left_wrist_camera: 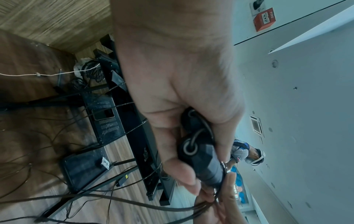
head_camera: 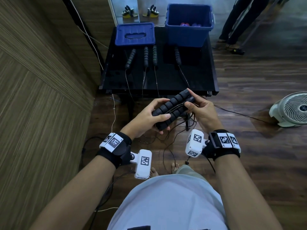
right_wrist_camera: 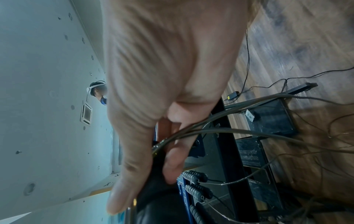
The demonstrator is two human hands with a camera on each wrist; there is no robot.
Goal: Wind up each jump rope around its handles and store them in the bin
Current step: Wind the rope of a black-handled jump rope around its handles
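Note:
A pair of black ribbed jump rope handles (head_camera: 172,107) is held side by side in front of me, over the floor near the table's front edge. My left hand (head_camera: 163,122) grips their lower end, thumb on top. My right hand (head_camera: 189,98) pinches the upper end, its thumb pressing a few turns of thin black cord against the handles. In the left wrist view the handle ends (left_wrist_camera: 203,157) show cord coming out of them. Loose cord (right_wrist_camera: 220,131) trails from my right hand down to the floor. The open blue bin (head_camera: 189,39) stands at the table's back right.
Several more black handles (head_camera: 146,56) lie on the black table (head_camera: 199,77), their cords hanging over the front edge. A blue lid (head_camera: 135,33) lies at the back left. A white fan (head_camera: 292,108) stands on the floor to the right. A person's legs (head_camera: 240,19) are behind the table.

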